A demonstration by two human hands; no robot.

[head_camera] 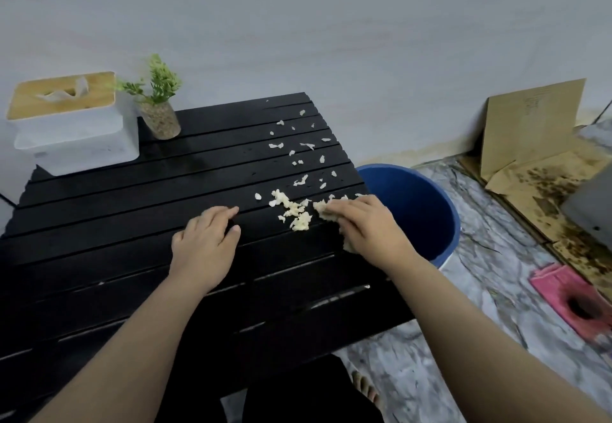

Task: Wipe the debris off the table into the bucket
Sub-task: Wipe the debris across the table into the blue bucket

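Pale scraps of debris (295, 213) lie piled on the black slatted table (132, 224), with more bits scattered toward its far right corner. My right hand (364, 224) presses a crumpled pale cloth (323, 209) flat on the table near the right edge, just right of the pile. My left hand (207, 243) rests palm down on the table, left of the pile, holding nothing. A blue bucket (430, 234) stands on the floor against the table's right edge, right behind my right hand.
A white tissue box (73, 131) with a wooden lid and a small potted plant (159, 114) stand at the table's far left. Cardboard (530, 124) leans on the wall at right. A pink object (576, 300) lies on the marbled floor.
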